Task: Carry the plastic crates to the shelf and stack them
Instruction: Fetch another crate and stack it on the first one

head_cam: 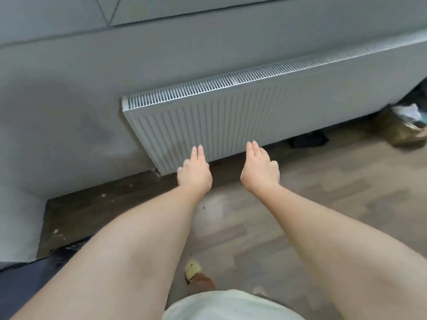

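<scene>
Both bare hands, the left hand (pixel 196 172) and the right hand (pixel 260 169), reach out flat with each grip apart and holding nothing, mid-frame before a white ribbed metal radiator (pixel 231 116) above the brown wooden floor (pixel 323 192), with no plastic crate showing.

A white radiator (pixel 231 116) hangs on the grey wall (pixel 69 88) ahead of me. A dark bundle (pixel 308 139) lies on the wood floor (pixel 323 192) below the radiator's right end.
</scene>
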